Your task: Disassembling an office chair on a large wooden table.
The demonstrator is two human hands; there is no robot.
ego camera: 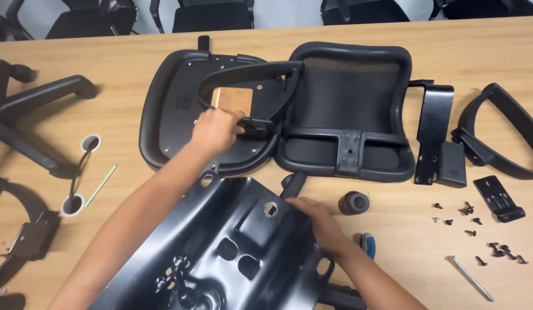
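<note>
Left hand [216, 129] was closed round the base of a black armrest [250, 77], fingers wrapped on it where it met the upturned seat pan [169, 109], mid-bench toward the far edge. A small wooden block [232, 97] showed thru the armrest loop.

Far left of the bench: chair base legs [31, 115], w/ a second armrest [16, 229] by the near-left corner, and a thin cable w/ two white rings [82, 172] plus a green stick [101, 185] just beside it.

Near edge, center: big black metal seat plate [220, 247], tilted up toward the person. Right hand [315, 221] lay flat on its right rim, fingers spread a bit, gripping nothing I could make out.

Right of the seat pan, touching it: mesh backrest [347, 92]. Then a small black cylinder [354, 202], an L-shaped bracket [436, 135], a third armrest [502, 132] near the right edge, a flat clip plate [499, 198], loose black screws [470, 221] and a long silver bolt [470, 278] toward the near-right corner.
</note>
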